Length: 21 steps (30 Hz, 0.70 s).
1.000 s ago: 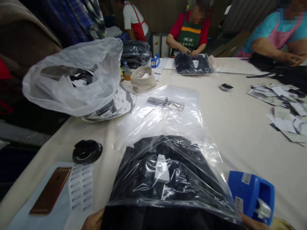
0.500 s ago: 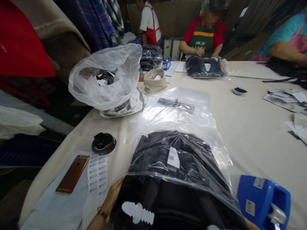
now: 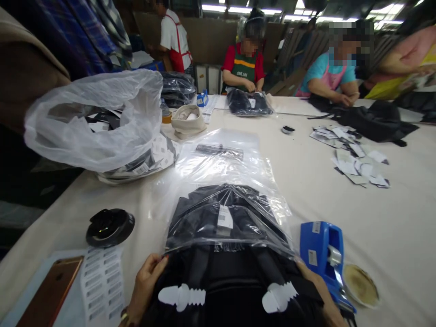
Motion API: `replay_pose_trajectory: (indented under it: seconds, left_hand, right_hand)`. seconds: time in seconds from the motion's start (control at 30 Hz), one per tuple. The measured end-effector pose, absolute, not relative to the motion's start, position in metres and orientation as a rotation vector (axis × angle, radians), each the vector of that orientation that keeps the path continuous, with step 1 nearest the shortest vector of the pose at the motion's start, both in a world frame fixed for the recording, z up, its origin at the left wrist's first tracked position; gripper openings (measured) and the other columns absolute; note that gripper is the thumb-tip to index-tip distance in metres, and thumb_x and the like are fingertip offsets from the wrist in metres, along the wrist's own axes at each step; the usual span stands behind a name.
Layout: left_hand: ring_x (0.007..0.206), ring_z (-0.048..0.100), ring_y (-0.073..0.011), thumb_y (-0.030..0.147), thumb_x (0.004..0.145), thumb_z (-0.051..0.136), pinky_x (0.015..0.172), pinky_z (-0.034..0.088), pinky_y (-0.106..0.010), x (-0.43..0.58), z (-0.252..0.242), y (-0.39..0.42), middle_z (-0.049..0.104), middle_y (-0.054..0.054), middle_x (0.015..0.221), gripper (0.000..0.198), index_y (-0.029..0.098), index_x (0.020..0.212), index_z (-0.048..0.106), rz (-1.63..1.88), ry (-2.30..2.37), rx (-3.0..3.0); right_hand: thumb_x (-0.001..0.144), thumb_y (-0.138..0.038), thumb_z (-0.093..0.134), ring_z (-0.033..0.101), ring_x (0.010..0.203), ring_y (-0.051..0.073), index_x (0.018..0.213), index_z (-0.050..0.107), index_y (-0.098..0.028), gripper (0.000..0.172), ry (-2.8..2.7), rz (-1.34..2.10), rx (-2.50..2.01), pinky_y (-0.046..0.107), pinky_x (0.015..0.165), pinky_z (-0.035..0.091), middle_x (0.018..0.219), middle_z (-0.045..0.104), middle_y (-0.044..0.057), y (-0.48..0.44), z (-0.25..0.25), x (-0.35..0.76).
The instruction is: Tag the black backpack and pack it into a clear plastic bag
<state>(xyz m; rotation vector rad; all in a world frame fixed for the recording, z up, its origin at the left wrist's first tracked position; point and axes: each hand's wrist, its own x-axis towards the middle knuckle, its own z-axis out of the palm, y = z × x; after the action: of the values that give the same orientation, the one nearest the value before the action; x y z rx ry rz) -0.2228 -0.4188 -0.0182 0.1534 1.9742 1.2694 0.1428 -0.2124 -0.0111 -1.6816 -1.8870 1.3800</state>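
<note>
A black backpack lies before me, its far part inside a clear plastic bag. The bag's mouth crosses the backpack, and a white tag shows through the film. Two white toothed pieces, a left one and a right one, sit on the straps. My left hand is closed at the left corner of the mouth, thumb and fingers pinching the bag's edge beside the backpack. At the right corner is my right hand, against the backpack's side; its fingertips are hidden.
Right stands a blue tape dispenser beside a round tan-topped item. Left are a black tape roll, barcode labels and a phone. Farther off are a white plastic sack, a cloth pouch, loose tags and co-workers.
The view has swung right and up, showing more co-workers and tags. The bag's mouth lies nearer my hands at both sides, and my right hand and the second white piece show more fully.
</note>
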Motion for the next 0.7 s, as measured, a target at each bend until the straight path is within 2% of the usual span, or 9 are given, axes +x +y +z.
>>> replay_pose_trajectory:
  seconds: [0.1,0.17,0.23,0.33,0.47,0.57,0.63,0.7]
  left_hand:
    - [0.049,0.034,-0.0101,0.065,0.048,0.065,0.047,0.031,-0.022,-0.220,-0.010,-0.404,0.032,0.008,0.048,0.053,0.021,0.052,0.035,1.081,2.174,0.332]
    - [0.048,0.031,-0.0107,0.068,0.049,0.059,0.047,0.030,-0.023,-0.218,-0.008,-0.395,0.028,0.008,0.046,0.054,0.022,0.048,0.031,0.957,2.303,0.408]
    - [0.049,0.034,-0.0121,0.070,0.054,0.052,0.049,0.032,-0.024,-0.217,-0.007,-0.390,0.029,0.007,0.045,0.053,0.022,0.047,0.030,0.870,2.376,0.429]
    - [0.053,0.044,-0.0152,0.066,0.063,0.043,0.053,0.037,-0.024,-0.216,-0.007,-0.389,0.042,0.004,0.046,0.046,0.023,0.050,0.039,0.839,2.420,0.434]
    - [0.057,0.052,-0.0172,0.056,0.074,0.037,0.056,0.040,-0.024,-0.214,-0.008,-0.399,0.055,0.001,0.053,0.040,0.023,0.061,0.055,0.879,2.509,0.457]
    - [0.060,0.056,-0.0179,0.051,0.073,0.044,0.058,0.044,-0.024,-0.214,-0.012,-0.418,0.060,-0.001,0.060,0.034,0.023,0.068,0.061,0.939,2.526,0.568]
    - [0.071,0.061,-0.0213,0.049,0.069,0.052,0.069,0.048,-0.026,-0.215,-0.017,-0.439,0.067,-0.005,0.072,0.028,0.024,0.073,0.065,1.002,2.468,0.718]
    - [0.090,0.062,-0.0264,0.048,0.065,0.057,0.086,0.046,-0.030,-0.216,-0.024,-0.464,0.069,-0.008,0.087,0.027,0.025,0.074,0.068,1.070,2.414,0.832]
  right_hand:
    - [0.063,-0.055,0.051,0.059,0.099,0.031,0.087,0.068,-0.023,0.043,-1.984,1.313,-1.663,0.040,0.092,0.043,0.094,0.070,0.007,-0.208,-0.009,0.132]
    - [0.070,-0.058,0.044,0.062,0.088,0.029,0.083,0.067,-0.021,0.046,-1.969,1.258,-1.773,0.038,0.082,0.048,0.084,0.070,0.007,-0.207,-0.011,0.128]
    - [0.073,-0.062,0.039,0.063,0.080,0.028,0.086,0.065,-0.020,0.051,-1.906,1.190,-1.905,0.036,0.074,0.050,0.078,0.069,0.006,-0.208,-0.014,0.124]
    - [0.071,-0.065,0.039,0.063,0.078,0.027,0.095,0.061,-0.019,0.057,-1.832,1.123,-1.940,0.036,0.069,0.050,0.079,0.068,0.005,-0.209,-0.020,0.122]
    - [0.076,-0.062,0.033,0.061,0.091,0.029,0.096,0.063,-0.021,0.054,-1.866,1.090,-1.825,0.039,0.078,0.049,0.096,0.068,0.009,-0.210,-0.026,0.130]
    - [0.072,-0.058,0.045,0.056,0.104,0.034,0.094,0.066,-0.022,0.047,-2.001,1.021,-1.674,0.045,0.089,0.045,0.109,0.064,0.012,-0.215,-0.030,0.146]
    - [0.069,-0.055,0.052,0.052,0.110,0.035,0.091,0.068,-0.022,0.043,-2.088,1.017,-1.517,0.047,0.094,0.041,0.114,0.061,0.011,-0.222,-0.031,0.158]
    - [0.070,-0.055,0.050,0.050,0.113,0.033,0.089,0.069,-0.023,0.041,-2.075,1.032,-1.457,0.045,0.098,0.039,0.116,0.061,0.009,-0.231,-0.031,0.169]
